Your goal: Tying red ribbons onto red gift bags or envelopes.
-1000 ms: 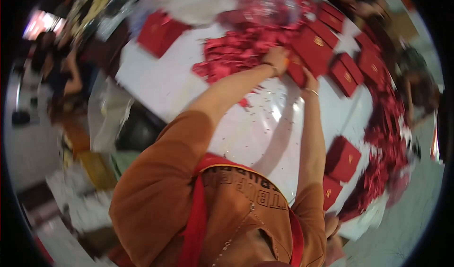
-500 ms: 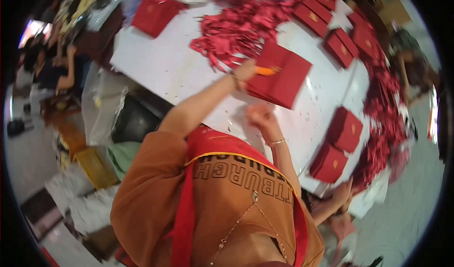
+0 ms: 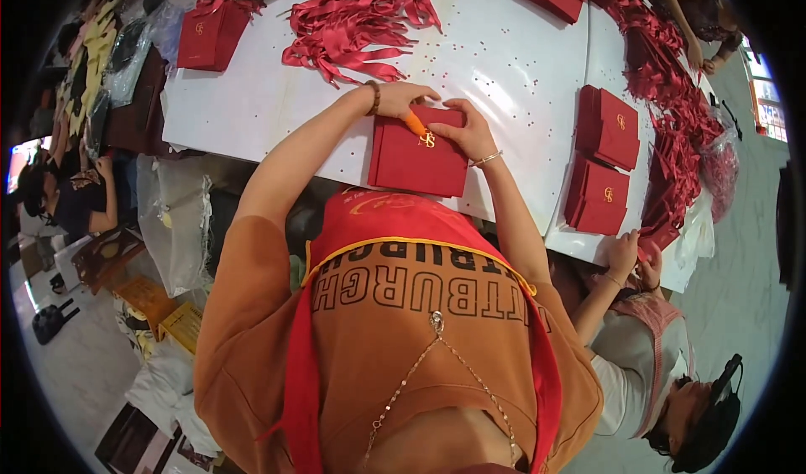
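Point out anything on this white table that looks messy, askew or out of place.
Small red specks are scattered across the white table like confetti. The red ribbons lie in a loose tangled heap, not sorted. The red box under the left hand and right hand overhangs the near table edge.

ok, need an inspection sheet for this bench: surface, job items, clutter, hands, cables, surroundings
Surface: white table, speckled with small red bits.
Job's things: red box at the near edge; orange tool on it.
Clutter: red ribbon pile; more red boxes, right.
Grippers: left hand grips the orange tool; right hand presses on the box.
Cables: nothing seen.
Surroundings: co-worker's hands at the right edge; plastic bags left.
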A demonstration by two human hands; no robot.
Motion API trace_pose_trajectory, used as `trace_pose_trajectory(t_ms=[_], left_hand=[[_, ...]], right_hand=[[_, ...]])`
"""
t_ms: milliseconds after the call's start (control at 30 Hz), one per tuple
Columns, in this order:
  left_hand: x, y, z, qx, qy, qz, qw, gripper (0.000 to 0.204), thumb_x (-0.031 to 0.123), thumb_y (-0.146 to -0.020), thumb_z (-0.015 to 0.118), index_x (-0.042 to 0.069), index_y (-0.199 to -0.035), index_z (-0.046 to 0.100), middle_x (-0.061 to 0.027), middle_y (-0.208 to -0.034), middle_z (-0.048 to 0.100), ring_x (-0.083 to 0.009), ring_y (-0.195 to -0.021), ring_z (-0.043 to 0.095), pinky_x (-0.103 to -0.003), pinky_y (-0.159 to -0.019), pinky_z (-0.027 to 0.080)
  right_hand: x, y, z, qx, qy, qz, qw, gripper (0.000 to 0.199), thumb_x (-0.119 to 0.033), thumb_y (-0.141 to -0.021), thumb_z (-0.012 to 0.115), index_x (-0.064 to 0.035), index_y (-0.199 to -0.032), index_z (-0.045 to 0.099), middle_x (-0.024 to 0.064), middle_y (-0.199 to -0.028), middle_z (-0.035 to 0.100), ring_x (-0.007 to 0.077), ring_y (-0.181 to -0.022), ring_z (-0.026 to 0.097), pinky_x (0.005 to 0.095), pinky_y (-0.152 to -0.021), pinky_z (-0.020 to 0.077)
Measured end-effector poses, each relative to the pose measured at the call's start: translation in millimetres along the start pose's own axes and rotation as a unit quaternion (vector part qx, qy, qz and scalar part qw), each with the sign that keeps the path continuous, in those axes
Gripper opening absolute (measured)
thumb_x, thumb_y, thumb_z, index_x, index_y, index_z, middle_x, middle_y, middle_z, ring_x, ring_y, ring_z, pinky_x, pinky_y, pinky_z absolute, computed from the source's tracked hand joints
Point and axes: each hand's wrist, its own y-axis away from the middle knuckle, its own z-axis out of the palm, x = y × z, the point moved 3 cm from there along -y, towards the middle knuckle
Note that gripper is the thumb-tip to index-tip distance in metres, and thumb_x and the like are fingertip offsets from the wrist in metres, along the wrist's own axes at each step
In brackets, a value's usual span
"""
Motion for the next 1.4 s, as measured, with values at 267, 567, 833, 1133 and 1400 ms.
trace_pose_trajectory(t_ms=[267,567,833,1133,1400], left_hand=[[-34,44,87,0.491,0.218,-0.065,0.841,0.060,0.028,-0.084,0.055,-0.001,-0.130,0.031,-0.0211,-0.131,0.036,-0.0302,-0.121,0.037,-0.035,-0.100,0.031],[-35,54,43,0.552,-0.008,0.035,0.833,0.027,0.016,-0.086,0.049,0.010,-0.110,0.057,-0.0100,-0.114,0.056,-0.0298,-0.112,0.046,-0.037,-0.093,0.038],[-36,33,-14,0.442,-0.263,-0.093,0.853,0.023,0.027,-0.082,0.056,0.014,-0.100,0.062,-0.0070,-0.102,0.060,-0.0257,-0.084,0.056,-0.036,-0.076,0.043],[-35,47,-32,0.525,0.070,-0.065,0.846,0.027,0.021,-0.078,0.062,0.006,-0.100,0.062,-0.0100,-0.087,0.065,-0.0177,-0.080,0.061,-0.027,-0.073,0.047],[78,156,-68,0.683,0.156,0.256,0.666,0.029,0.000,-0.087,0.044,-0.003,-0.115,0.050,-0.0085,-0.088,0.061,-0.0127,-0.076,0.056,-0.024,-0.071,0.045]], right_hand=[[39,13,5,0.106,0.004,-0.038,0.994,0.053,-0.020,-0.066,0.077,0.0017,-0.106,0.050,0.0097,-0.092,0.057,0.0146,-0.076,0.057,0.0258,-0.066,0.0488],[39,19,-12,0.123,0.089,-0.071,0.986,0.053,-0.031,-0.062,0.078,-0.0006,-0.100,0.056,0.0137,-0.099,0.051,0.0230,-0.089,0.054,0.0323,-0.077,0.0461],[21,15,-9,0.089,0.187,-0.086,0.974,0.050,-0.035,-0.063,0.077,-0.0026,-0.096,0.058,0.0134,-0.095,0.051,0.0241,-0.085,0.054,0.0317,-0.075,0.0460],[14,9,-20,0.062,0.315,-0.081,0.944,0.052,-0.045,-0.062,0.074,-0.0091,-0.098,0.062,0.0109,-0.105,0.052,0.0252,-0.097,0.050,0.0367,-0.080,0.0420],[-40,16,2,0.089,0.494,-0.269,0.822,0.050,-0.053,-0.066,0.066,-0.0142,-0.098,0.064,0.0067,-0.113,0.052,0.0260,-0.105,0.044,0.0396,-0.087,0.0306]])
